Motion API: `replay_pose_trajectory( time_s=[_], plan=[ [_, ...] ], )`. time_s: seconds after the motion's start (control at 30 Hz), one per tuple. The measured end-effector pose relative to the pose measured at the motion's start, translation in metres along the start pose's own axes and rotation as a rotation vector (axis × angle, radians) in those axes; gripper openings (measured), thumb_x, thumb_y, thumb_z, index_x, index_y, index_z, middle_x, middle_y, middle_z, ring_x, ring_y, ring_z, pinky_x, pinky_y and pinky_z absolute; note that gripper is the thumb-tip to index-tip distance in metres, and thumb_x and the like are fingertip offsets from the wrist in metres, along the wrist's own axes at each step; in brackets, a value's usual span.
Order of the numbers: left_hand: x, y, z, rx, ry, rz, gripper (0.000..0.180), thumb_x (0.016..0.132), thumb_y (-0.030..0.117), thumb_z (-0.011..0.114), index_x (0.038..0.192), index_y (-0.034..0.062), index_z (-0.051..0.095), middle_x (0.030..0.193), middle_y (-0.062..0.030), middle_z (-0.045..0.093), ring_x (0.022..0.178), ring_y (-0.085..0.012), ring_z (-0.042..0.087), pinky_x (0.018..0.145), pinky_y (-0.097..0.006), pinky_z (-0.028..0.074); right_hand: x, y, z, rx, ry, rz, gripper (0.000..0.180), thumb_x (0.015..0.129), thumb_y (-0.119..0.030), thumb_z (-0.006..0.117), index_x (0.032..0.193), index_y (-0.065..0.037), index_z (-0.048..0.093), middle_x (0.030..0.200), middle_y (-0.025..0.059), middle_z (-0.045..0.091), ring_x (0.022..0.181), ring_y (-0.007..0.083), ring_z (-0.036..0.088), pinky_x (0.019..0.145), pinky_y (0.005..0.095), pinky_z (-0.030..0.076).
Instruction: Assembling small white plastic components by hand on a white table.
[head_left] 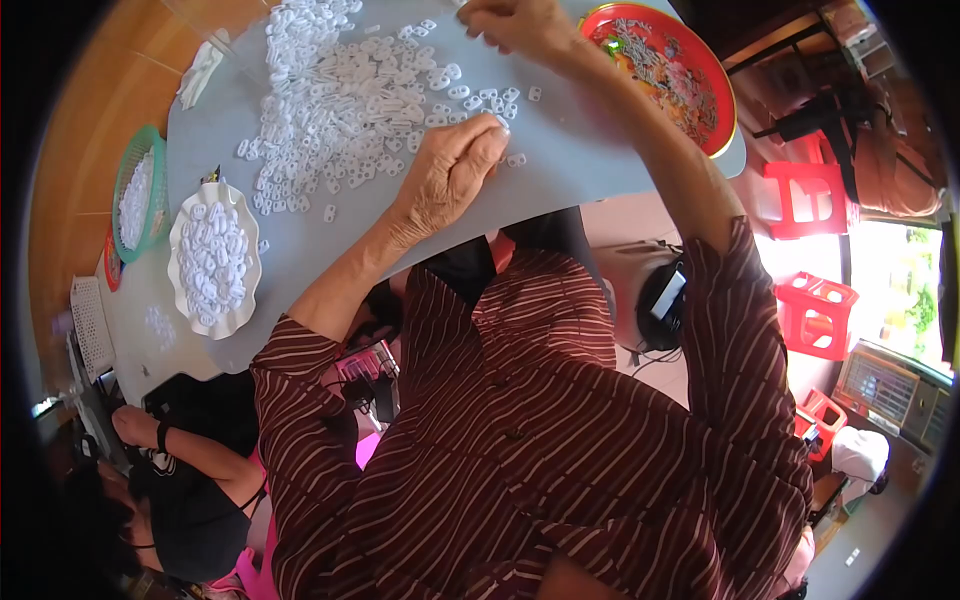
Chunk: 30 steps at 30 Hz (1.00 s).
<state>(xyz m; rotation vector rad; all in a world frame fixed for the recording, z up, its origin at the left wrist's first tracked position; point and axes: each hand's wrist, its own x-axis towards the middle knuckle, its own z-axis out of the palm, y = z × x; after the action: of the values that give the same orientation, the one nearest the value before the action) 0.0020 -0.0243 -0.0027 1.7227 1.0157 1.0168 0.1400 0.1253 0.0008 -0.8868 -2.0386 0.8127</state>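
My left hand (455,170) is closed over the near edge of the table, thumb pressed against curled fingers. A whitish spot shows at its fingertips, but whether a part is held there is hidden. Farther off, at the top of the view, my right hand (520,25) is bent with its fingers drawn together; anything in it is too small to make out. Small white plastic pieces with two holes lie in a large pile (350,105) left of my hands, with several loose ones (490,98) between the hands. Right of them sits a red round tray (718,125) holding many small metal parts.
A white scalloped dish (250,292) of white pieces stands at the table's left, beside a green basket (157,225) with more. At the lower left sits another person (195,490). Red stools (815,318) stand on the floor at right.
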Motion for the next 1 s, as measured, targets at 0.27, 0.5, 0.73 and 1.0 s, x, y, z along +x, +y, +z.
replay_pose_trajectory(
  time_s=[0.27,0.5,0.73,1.0],
  plan=[
    [0.001,-0.002,0.0,-0.008,0.113,0.074,0.024,0.095,0.021,0.05,0.084,-0.0003,0.052,0.062,-0.0044,0.047,0.056,-0.0115,0.043,0.054,-0.027,0.04,-0.01,-0.009,0.014,-0.406,-0.249,-0.114,0.018,0.073,-0.016,0.064,0.087,-0.004,0.068,0.081,0.0131,0.068,0.078,0.0305,0.065,0.074,0.0369,0.051],
    [0.005,-0.007,-0.006,0.037,0.169,0.049,0.025,0.096,0.022,0.048,0.085,0.0004,0.054,0.06,-0.0032,0.049,0.056,-0.0096,0.047,0.053,-0.025,0.04,-0.012,0.002,0.005,-0.344,-0.249,-0.1,0.018,0.073,-0.015,0.067,0.086,-0.003,0.068,0.078,0.0132,0.067,0.075,0.0277,0.065,0.071,0.0357,0.051],
    [0.013,-0.018,-0.022,0.014,0.293,0.03,0.033,0.097,0.028,0.045,0.08,0.0023,0.057,0.062,0.0002,0.052,0.059,-0.007,0.048,0.054,-0.022,0.038,-0.018,-0.006,-0.004,-0.096,-0.198,0.097,0.019,0.076,-0.015,0.063,0.082,0.002,0.068,0.07,0.0179,0.066,0.061,0.0227,0.064,0.058,0.0338,0.051],
    [0.017,-0.019,-0.033,-0.007,0.373,0.079,0.036,0.096,0.03,0.044,0.076,0.002,0.053,0.065,-0.0028,0.052,0.069,-0.0125,0.052,0.068,-0.027,0.043,-0.039,-0.037,-0.012,-0.352,-0.036,-0.116,0.017,0.076,-0.011,0.06,0.082,0.003,0.067,0.071,0.0194,0.065,0.061,0.0261,0.064,0.061,0.035,0.051]
  ],
)
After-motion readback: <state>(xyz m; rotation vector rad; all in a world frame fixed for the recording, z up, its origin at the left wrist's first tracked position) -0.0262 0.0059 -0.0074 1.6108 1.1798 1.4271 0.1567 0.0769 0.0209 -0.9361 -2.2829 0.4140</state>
